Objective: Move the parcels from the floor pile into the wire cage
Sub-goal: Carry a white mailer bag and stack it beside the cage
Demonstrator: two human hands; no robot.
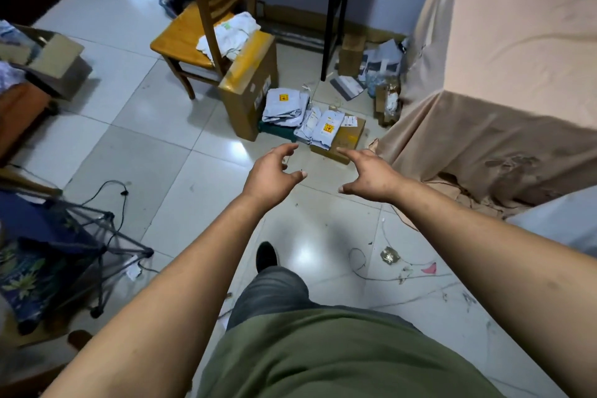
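Left hand (271,174): stretched out over the floor tiles on the near side of the tall cardboard box (248,87), fingers spread and loosely bent, holding nothing.
Right hand (368,176): near the left one, to the right of the box, spread the same way and empty.
Parcels (284,107): grey mailer bags heaped on the floor against the box's right side, some lying on a flat brown carton (347,136).
Wire cage (97,236): well left of the box and nearer the camera.
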